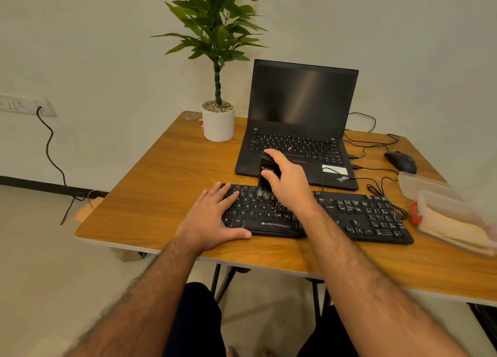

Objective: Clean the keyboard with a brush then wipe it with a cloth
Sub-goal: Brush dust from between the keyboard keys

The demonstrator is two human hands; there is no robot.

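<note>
Keyboard [336,214]: near bench [161,168] edge. Right hand [289,180] grips brush [267,177], bristles on upper key rows. Left hand [212,214] open, flat on left end. Brushing underway; wiping pending. Cloth [454,230] apparently boxed at right.

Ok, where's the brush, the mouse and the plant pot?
brush [266,177], head view, on its black body below the fingers.
mouse [400,161], head view, on the middle of its black back.
plant pot [218,126], head view, on its white side.
</note>
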